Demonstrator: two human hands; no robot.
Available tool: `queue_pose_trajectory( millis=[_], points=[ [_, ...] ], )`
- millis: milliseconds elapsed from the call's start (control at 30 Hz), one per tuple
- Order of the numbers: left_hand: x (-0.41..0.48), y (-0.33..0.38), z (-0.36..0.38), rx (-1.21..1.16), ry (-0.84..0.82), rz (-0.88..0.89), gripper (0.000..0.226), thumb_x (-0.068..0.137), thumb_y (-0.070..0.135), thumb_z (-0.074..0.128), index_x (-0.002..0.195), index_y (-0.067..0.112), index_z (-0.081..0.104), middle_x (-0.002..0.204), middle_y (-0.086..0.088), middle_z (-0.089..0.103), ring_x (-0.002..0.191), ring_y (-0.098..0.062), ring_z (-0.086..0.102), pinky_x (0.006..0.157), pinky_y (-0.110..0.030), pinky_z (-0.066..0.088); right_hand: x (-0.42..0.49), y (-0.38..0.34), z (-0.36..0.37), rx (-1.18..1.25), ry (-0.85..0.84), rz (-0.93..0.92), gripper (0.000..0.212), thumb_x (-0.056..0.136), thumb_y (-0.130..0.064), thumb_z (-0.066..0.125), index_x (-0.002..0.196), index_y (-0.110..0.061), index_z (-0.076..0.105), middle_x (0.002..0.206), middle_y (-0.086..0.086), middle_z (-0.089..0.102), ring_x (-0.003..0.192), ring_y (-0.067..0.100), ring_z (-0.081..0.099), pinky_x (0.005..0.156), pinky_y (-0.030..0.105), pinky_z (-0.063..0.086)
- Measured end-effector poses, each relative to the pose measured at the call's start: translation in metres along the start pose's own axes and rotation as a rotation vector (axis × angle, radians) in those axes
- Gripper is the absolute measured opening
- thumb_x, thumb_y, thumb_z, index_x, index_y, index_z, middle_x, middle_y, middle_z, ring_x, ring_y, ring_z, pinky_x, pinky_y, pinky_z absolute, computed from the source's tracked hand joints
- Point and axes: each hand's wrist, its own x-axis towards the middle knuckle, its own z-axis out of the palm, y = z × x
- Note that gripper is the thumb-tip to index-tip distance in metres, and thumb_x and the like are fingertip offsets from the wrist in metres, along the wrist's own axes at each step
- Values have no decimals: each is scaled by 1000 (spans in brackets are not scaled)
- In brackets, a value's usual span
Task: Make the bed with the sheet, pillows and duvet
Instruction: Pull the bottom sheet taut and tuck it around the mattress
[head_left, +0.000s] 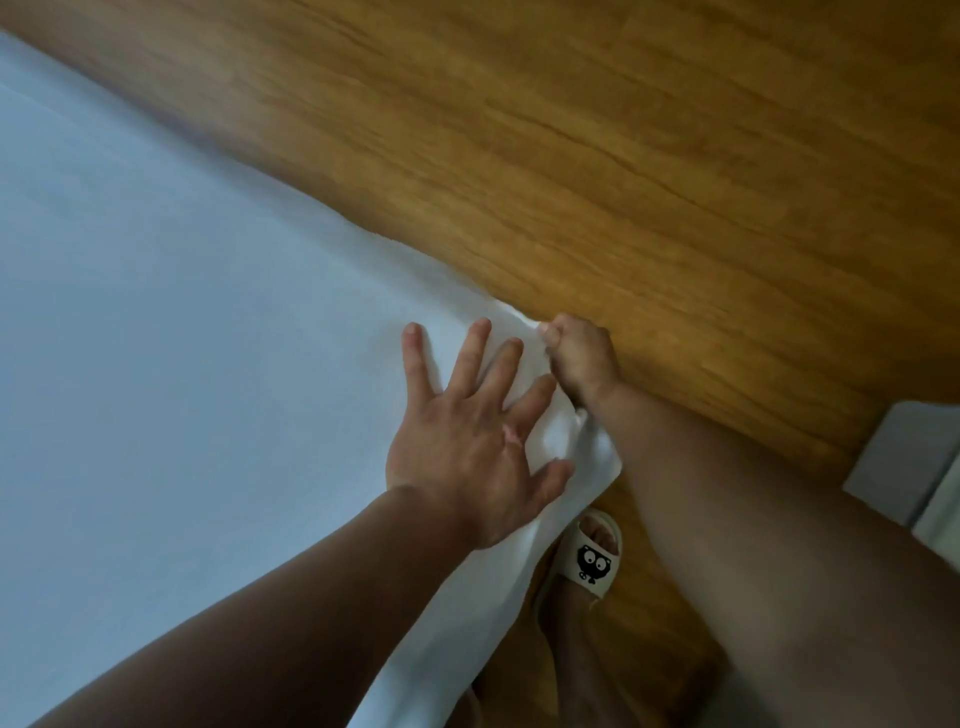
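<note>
Likely home bedroom: white-sheeted bed (156, 312), wood-look floor (623, 156), house slipper (595, 558).

No lettering is legible anywhere; the slipper (594, 560) carries only a black cartoon face.

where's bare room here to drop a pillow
The sheet lies bare across the whole stretch left of the left hand. The floor beyond its edge is bare too. Crowded at the edge: the left hand presses, the right hand grips the sheet, a slipper just below.
</note>
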Motion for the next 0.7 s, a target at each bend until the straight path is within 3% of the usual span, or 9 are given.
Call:
queue_pose_trajectory(
  millis=[67,167,233,300,367,400,467,533,700],
  points=[
    [2,-1,3,7,-2,-7,75,88,77,24,144,35,49,156,-9,39,151,-36,17,109,-75,3,6,-2,8,-18,-95,50,39,101,-43,41,94,-13,64,105,12,68,97,31,60,83,36,47],
    [0,-1,-2,11,-45,-16,77,88,78,19,148,36,43,160,-8,33,152,-36,9,108,-75,-1,-18,20,-14,84,-36,220,55,98,-55,38,109,-10,67,111,13,68,103,33,62,87,37,48],
    [0,0,-4,32,-86,-31,80,86,79,9,153,39,30,165,-7,19,153,-35,-4,107,-76,-5,-59,33,-31,259,-64,368,66,89,-73,32,116,-23,66,118,5,65,105,30,61,92,41,48],
    [1,0,-5,52,-109,-29,82,86,79,2,155,40,19,167,-6,9,152,-35,-13,106,-76,-7,-100,33,-29,460,-210,478,58,81,-85,30,104,-44,63,103,-8,63,92,19,60,81,39,48],
    [0,1,-7,52,-105,-27,83,85,80,1,156,40,17,167,-6,7,152,-34,-14,106,-75,-7,-124,25,-9,611,-225,495,49,89,-77,34,96,-38,63,90,-7,65,83,19,63,71,36,51],
    [-1,0,-7,47,-89,-27,82,86,80,3,155,40,20,167,-6,10,152,-34,-11,107,-75,-6,-128,20,4,632,-132,433,51,96,-67,35,97,-28,66,88,-2,68,83,22,66,70,35,53],
    [-3,1,-5,48,-39,-18,81,87,80,8,153,40,29,165,-7,19,153,-35,-2,108,-75,-3,-122,11,23,570,100,269,53,105,-49,30,88,-16,67,81,1,70,77,20,68,64,28,49],
    [-3,2,0,61,-8,-3,79,88,80,11,151,39,35,163,-8,25,153,-35,4,109,-75,-1,-104,11,32,471,211,212,56,108,-42,24,79,-15,64,74,-1,66,69,16,64,57,23,40],
    [-5,3,-2,71,-96,-29,80,86,80,8,153,42,27,165,-5,17,153,-33,-4,108,-74,-5,-86,24,17,209,-41,301,56,104,-54,29,82,-17,63,76,1,63,64,12,55,51,25,33]
  ],
)
